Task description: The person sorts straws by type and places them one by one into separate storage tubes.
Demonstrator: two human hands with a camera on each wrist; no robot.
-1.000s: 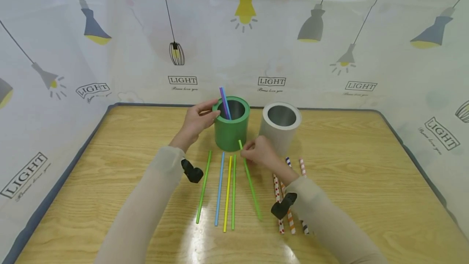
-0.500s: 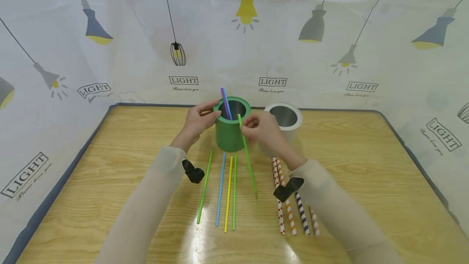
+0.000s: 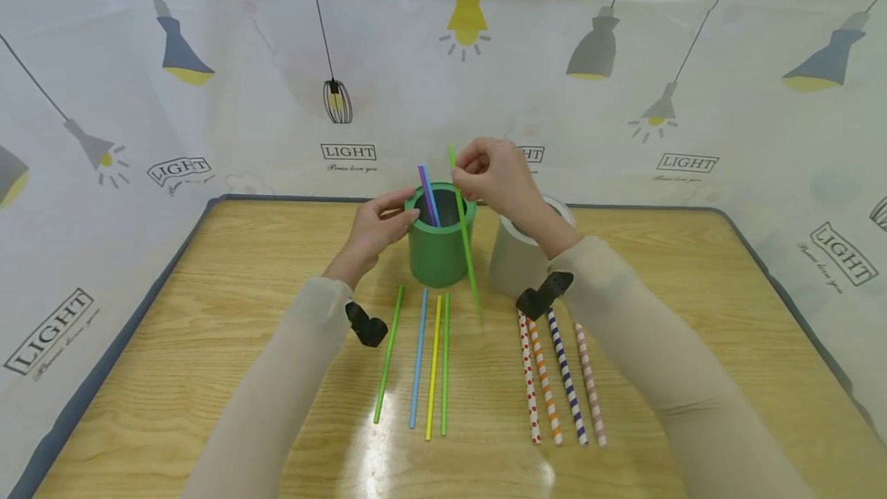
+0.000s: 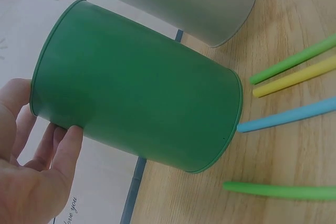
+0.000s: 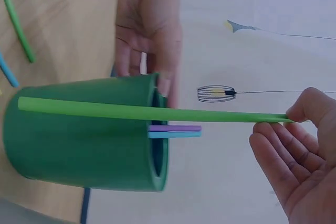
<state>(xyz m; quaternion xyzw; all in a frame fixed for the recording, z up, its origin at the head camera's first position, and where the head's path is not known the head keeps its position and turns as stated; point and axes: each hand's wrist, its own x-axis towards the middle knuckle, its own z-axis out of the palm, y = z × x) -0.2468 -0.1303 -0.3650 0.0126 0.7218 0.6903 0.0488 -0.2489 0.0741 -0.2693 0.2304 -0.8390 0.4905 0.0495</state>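
In the head view my right hand (image 3: 495, 175) pinches a green straw (image 3: 464, 237) near its top end, between thumb and fingertips. The straw slants down in front of the green can (image 3: 436, 256), its lower end below the rim; in the right wrist view it overlaps the can's side. My left hand (image 3: 377, 229) holds the can at the left of its rim, thumb toward the front. A purple straw (image 5: 176, 128) and a blue straw (image 5: 178, 135) stand inside the can, leaning left in the head view, their tops above the rim.
A whitish can (image 3: 520, 260) stands right of the green one, partly behind my right forearm. On the table lie two green straws, a blue straw (image 3: 419, 360) and a yellow straw (image 3: 433, 368). Several patterned paper straws (image 3: 568, 376) lie at the right. A lamp-print sheet (image 3: 277, 37) surrounds the table.
My right hand has lifted the green straw from the table to above the green can's rim level. The patterned straws have come into fuller view. My left hand keeps its place on the can.
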